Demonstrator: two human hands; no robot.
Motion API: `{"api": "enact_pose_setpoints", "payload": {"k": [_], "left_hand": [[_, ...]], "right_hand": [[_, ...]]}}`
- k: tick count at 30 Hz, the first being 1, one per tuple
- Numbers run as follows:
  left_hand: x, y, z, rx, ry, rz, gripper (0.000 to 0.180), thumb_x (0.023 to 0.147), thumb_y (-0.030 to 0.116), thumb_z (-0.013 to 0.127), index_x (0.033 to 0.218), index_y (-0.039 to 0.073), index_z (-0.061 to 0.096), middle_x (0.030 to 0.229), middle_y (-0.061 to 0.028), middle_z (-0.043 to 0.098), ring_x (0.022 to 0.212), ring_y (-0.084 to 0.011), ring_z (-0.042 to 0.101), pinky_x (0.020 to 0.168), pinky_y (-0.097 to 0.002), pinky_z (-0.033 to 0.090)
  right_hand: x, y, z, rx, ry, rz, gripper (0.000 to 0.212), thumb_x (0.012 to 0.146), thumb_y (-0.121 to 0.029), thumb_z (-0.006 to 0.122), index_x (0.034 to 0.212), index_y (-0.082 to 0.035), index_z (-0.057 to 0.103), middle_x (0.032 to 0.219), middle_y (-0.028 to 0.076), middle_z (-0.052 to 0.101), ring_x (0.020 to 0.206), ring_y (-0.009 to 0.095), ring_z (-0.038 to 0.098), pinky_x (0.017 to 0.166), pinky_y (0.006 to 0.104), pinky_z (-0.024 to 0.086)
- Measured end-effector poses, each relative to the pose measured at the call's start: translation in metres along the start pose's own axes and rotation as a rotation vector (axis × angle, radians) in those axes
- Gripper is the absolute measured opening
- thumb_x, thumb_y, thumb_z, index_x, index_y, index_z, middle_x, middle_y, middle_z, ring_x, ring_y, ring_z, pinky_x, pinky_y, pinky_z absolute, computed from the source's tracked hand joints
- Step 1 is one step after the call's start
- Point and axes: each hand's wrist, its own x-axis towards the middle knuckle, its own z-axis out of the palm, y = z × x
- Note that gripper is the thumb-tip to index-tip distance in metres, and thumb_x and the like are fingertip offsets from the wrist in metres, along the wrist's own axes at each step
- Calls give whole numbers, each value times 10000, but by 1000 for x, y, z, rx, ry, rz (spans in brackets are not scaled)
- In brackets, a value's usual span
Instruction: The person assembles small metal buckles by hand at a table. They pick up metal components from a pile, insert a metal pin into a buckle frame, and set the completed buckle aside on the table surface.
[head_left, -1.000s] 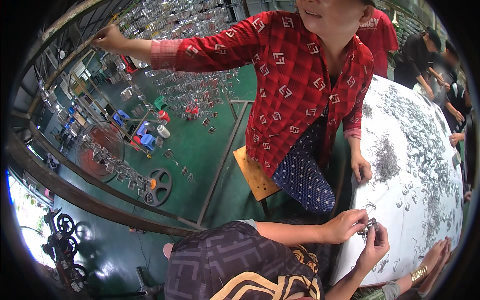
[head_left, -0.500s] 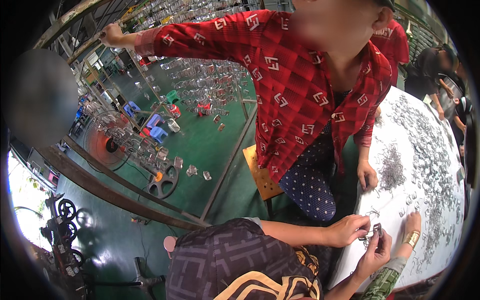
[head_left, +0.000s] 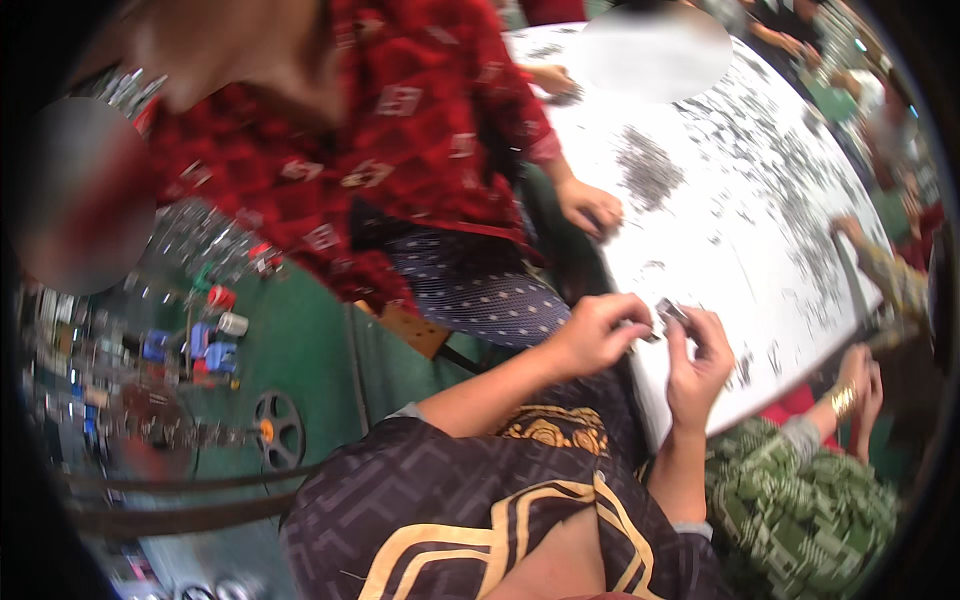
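Note:
My right hand (head_left: pixel 703 355) pinches a small silver metal buckle (head_left: pixel 672 311) between thumb and fingers, above the near edge of the white table (head_left: pixel 705 305). Close beside it on the left, my left hand (head_left: pixel 603 335) is closed in a pinch. A small dark bit shows at its fingertips, too blurred to name. The two hands face each other with a narrow gap between. On the tabletop behind them lie a few loose dark metal pieces (head_left: pixel 655 268).
A dense pile of small metal parts (head_left: pixel 650 168) and many scattered pieces (head_left: pixel 780 145) cover the table farther off. A person in a red shirt (head_left: pixel 400 110) stands left, a hand (head_left: pixel 590 207) at the edge. Someone in green (head_left: pixel 800 500) sits close right, wearing a gold bracelet (head_left: pixel 842 402).
The view has swung, bringing my hands and the table nearer the middle. The red-shirted person's raised arm has left view. The braceleted hand has moved off the tabletop. My hands remain close together.

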Motion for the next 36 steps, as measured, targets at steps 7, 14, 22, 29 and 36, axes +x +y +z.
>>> {"api": "enact_pose_setpoints", "payload": {"k": [7,14,22,29,36], "left_hand": [[63,-52,-15,212,80,29,106,832,39,644,915,-15,680,896,-112,685,818,-201,646,746,-305,498],[152,-123,-16,1244,82,307,77,747,102,645,754,63,711,816,-68,629,878,-238,586,789,-380,411],[182,-131,5,1540,-200,288,111,707,120,620,744,96,721,850,-65,640,922,-232,571,844,-409,374],[151,-108,-2,746,0,156,80,770,98,642,760,23,669,788,-77,646,743,-190,601,687,-328,449],[61,5,2,-219,51,-18,83,860,65,629,853,4,574,732,23,551,666,-57,478,620,-225,397]], "right_hand": [[1,4,-17,-89,12,-26,125,778,46,651,902,31,655,731,83,585,622,152,532,589,264,428],[-1,4,-15,-91,-3,-12,121,786,28,662,907,21,665,764,98,616,629,162,579,591,270,459],[4,11,-19,-116,0,-10,112,778,22,664,891,25,661,751,111,615,608,193,587,581,286,459],[8,17,-17,-132,22,58,114,787,-1,669,896,33,664,751,121,624,614,201,593,586,294,463],[11,19,-15,-143,63,81,123,783,-1,674,900,37,666,754,124,632,622,199,602,594,295,470]]}}
